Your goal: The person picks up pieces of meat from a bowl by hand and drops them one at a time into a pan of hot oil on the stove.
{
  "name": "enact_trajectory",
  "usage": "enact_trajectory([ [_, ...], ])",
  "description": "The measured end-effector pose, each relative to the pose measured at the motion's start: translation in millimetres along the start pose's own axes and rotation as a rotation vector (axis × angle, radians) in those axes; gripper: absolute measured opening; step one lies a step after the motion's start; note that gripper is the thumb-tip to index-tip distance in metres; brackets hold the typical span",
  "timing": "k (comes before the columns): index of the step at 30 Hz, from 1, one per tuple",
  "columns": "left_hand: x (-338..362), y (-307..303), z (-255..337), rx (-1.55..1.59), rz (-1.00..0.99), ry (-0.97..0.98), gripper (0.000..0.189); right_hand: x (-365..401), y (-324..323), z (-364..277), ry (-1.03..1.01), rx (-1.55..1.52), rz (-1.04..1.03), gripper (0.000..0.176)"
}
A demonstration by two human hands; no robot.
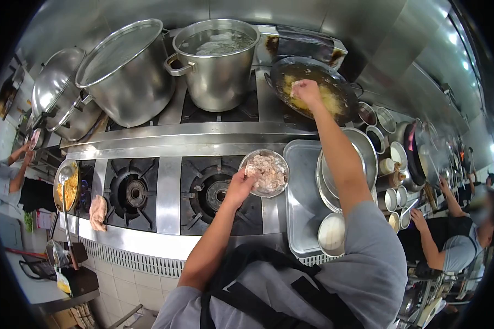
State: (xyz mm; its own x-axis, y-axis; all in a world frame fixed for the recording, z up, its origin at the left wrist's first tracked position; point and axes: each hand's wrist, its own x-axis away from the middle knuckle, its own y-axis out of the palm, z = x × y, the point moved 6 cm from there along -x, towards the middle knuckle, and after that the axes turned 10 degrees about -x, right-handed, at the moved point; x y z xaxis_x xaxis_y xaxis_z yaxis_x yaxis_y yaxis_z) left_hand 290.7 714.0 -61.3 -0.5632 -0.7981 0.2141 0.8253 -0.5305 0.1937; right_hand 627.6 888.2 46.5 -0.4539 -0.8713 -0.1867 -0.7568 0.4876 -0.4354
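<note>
My left hand (pixel 239 188) is closed on the left rim of a round metal bowl (pixel 285 183), which holds flour-coated pieces (pixel 266 171). The bowl is over the right edge of the front burner. My right hand (pixel 306 91) reaches over a wide dark wok (pixel 285 61) at the back right. Its fingers are pinched around a pale coated piece (pixel 295 88), just above yellowish bubbling oil (pixel 329 100).
Two large steel pots (pixel 127 71) (pixel 220 79) stand on the back burners, the right one with bubbling water. A grey tray (pixel 299 208) and metal bowls lie right. A pan of yellow food (pixel 67 187) and a crumpled cloth (pixel 98 213) sit left. People work at both sides.
</note>
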Motion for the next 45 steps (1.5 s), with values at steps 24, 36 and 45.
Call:
enact_trajectory([
  [24,-8.1,45.9,29.5,-0.185,-0.212,0.051,0.021,222.0,2.9,-70.7,-0.003,-0.196,-0.707,0.021],
  [36,-29.2,47.4,33.6,-0.150,-0.130,0.029,0.019,217.2,10.4,-92.7,-0.173,0.060,-0.721,0.024],
  [45,-16.5,30.7,27.1,0.173,-0.017,-0.119,0.020,81.8,-119.5,-47.2,-0.147,0.147,-0.155,0.022],
])
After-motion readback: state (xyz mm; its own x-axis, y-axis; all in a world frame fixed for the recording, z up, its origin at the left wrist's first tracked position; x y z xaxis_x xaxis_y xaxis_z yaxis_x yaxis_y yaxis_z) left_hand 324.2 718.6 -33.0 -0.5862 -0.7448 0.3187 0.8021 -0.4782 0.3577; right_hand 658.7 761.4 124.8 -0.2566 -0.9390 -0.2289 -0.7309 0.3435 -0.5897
